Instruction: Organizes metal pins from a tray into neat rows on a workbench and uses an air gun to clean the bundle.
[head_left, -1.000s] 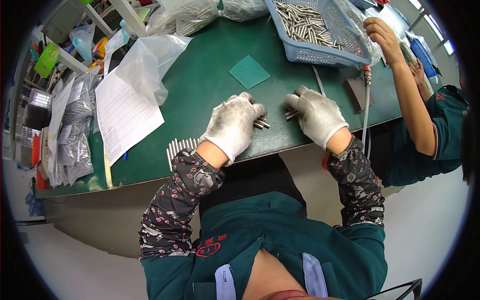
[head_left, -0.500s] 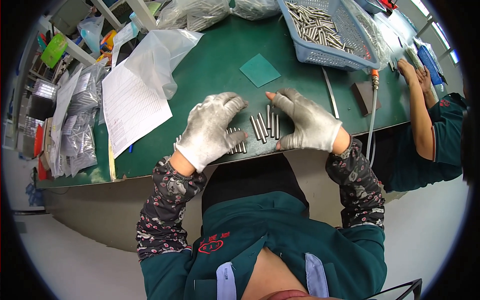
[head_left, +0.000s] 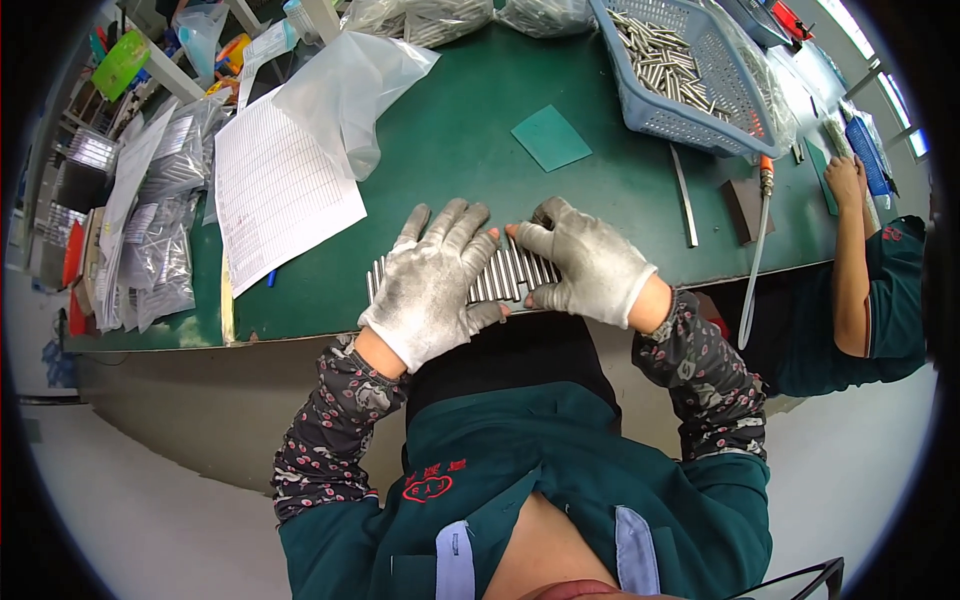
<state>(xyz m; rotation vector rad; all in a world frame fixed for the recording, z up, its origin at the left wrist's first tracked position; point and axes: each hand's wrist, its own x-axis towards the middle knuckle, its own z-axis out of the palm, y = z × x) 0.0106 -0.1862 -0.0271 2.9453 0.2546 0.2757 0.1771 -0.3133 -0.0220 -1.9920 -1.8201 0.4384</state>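
Observation:
A row of short shiny steel pins (head_left: 497, 278) lies side by side near the table's front edge. My left hand (head_left: 425, 275), in a greyed white glove with bare fingertips showing, rests flat over the row's left part with its fingers spread. Beneath it the middle of the row is hidden; a few pin ends show at its left. At the right end, my gloved right hand (head_left: 590, 262) is curled around the pins, fingertips by their far ends and thumb by their near ends. Its palm side cannot be seen.
Beyond my hands lie a green square sheet (head_left: 551, 138) and a metal strip (head_left: 684, 195). A blue basket (head_left: 690, 135) of pins stands far right, near a dark block (head_left: 745, 210) and an air hose (head_left: 762, 230). Printed paper (head_left: 285, 205) lies left. A co-worker's arm (head_left: 850, 260) is at right.
My right hand has moved left and nearer, bringing the separate pins up against the row. My left hand has spread its fingers flat over the row. The view has shifted slightly.

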